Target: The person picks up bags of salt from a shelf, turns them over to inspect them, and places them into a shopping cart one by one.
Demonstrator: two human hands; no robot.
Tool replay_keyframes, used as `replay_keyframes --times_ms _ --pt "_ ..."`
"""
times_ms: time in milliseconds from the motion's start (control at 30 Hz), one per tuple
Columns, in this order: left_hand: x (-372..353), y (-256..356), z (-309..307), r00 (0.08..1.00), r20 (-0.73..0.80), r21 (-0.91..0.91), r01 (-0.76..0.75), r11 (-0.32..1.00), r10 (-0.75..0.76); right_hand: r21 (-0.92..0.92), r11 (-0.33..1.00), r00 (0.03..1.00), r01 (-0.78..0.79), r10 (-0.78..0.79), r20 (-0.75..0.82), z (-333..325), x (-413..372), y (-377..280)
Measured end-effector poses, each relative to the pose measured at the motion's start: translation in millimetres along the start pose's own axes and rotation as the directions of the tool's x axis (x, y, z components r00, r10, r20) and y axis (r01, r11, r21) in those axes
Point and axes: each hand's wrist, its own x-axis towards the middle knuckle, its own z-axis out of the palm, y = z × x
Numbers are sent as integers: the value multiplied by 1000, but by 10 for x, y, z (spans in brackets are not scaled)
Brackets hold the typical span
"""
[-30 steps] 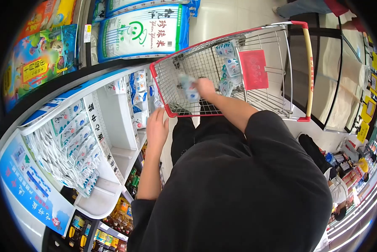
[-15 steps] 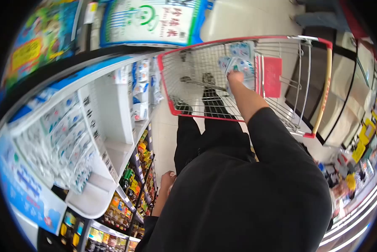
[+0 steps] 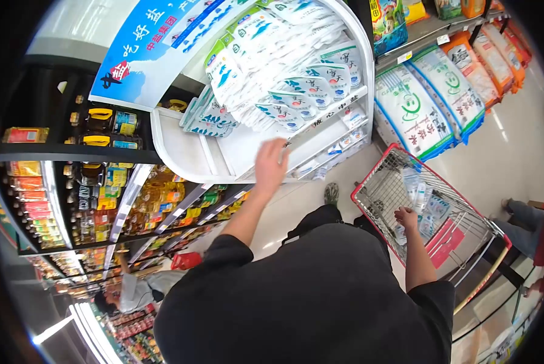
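My left hand reaches over the front edge of a white display bin, slightly blurred, its fingers stretched out and holding nothing. Just beyond it are piled white salt packs, with a few blue-green ones at the pile's near left. Over the shopping cart, my right hand has its fingers loosely bent and a little apart, with nothing visible in them. Several blue-and-white salt packs lie in the cart beside that hand.
Large rice sacks stand at the back right, near the cart. Shelves of oil bottles run along the left. One person is at lower left; another person's legs show behind the cart handle. A blue sign borders the bin.
My view has swung toward the display bin. My left hand has risen from my side to the bin's front. The right hand has come off the packs in the cart.
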Motion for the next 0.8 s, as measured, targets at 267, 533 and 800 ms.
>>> replay_keyframes --times_ms 267,533,800 --pt "1268 -205 -648 904 -39 82 -423 903 427 143 990 993 10 8 -122 295 -822 -22" --pt "1599 -396 -541 850 269 139 -499 855 452 262 949 974 173 -126 -187 936 -1285 -605" --pt "1391 293 -1177 650 -111 33 -754 656 752 -290 626 614 724 -776 -140 1916 -2654 -2267"
